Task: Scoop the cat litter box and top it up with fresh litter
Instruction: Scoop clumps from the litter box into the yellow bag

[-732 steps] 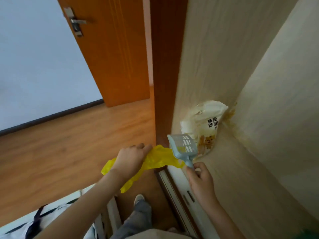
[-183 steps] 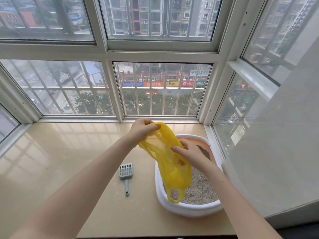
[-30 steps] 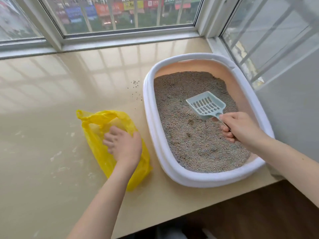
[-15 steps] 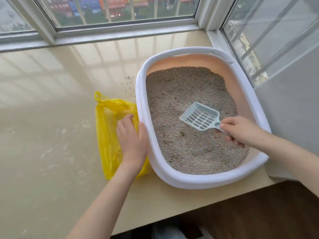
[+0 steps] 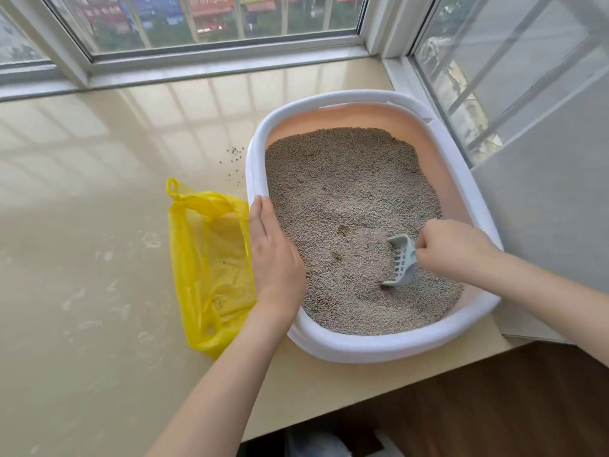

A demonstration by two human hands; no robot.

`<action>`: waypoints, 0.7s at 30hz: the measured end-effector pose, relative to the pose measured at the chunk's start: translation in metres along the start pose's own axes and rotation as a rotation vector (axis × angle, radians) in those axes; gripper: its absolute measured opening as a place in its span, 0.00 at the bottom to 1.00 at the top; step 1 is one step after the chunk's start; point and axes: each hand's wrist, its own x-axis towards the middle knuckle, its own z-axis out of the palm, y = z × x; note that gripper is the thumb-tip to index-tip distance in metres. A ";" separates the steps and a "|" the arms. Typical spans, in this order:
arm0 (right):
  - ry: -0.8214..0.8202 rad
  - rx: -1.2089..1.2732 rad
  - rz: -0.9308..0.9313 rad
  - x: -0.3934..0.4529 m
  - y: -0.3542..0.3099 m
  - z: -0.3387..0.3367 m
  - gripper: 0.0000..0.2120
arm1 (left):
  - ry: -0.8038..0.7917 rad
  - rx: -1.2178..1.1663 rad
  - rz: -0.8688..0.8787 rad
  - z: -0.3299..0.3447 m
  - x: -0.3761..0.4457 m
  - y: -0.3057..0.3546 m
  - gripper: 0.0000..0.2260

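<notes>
Both hands busy: right hand (image 5: 453, 247) grips grey scoop (image 5: 401, 263) dug into gravelly litter (image 5: 342, 192), left hand (image 5: 272, 255) flat.

Litter box (image 5: 333, 349): smooth moulded plastic, white rim with a soft sheen, matt peach inner wall; filled with coarse, granular grey-beige litter (image 5: 342, 192). Scoop (image 5: 402, 261): pale grey-blue slotted plastic, matt. Bag (image 5: 211, 268): thin, crinkled, translucent yellow plastic film; tabletop (image 5: 99, 225): polished beige stone-like surface, glossy and reflective.

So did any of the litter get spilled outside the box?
Yes, a little. A few dark litter grains lie scattered on the sill, just outside the litter box rim on its left side, beyond the yellow bag.
</notes>
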 end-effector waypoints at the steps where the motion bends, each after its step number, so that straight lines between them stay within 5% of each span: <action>1: 0.017 0.067 -0.004 0.003 -0.004 0.001 0.13 | 0.006 0.003 0.002 0.000 0.000 -0.001 0.29; 4: 0.126 0.115 -0.050 -0.002 -0.016 0.004 0.14 | 0.003 -0.009 0.005 0.000 0.000 -0.001 0.28; 9: 0.307 -0.295 -0.275 -0.036 -0.022 -0.022 0.12 | 0.033 -0.020 0.018 -0.001 -0.001 -0.003 0.27; 21: 0.048 -0.021 -0.043 0.004 0.027 0.008 0.13 | -0.035 -0.281 -0.149 -0.009 0.007 -0.018 0.26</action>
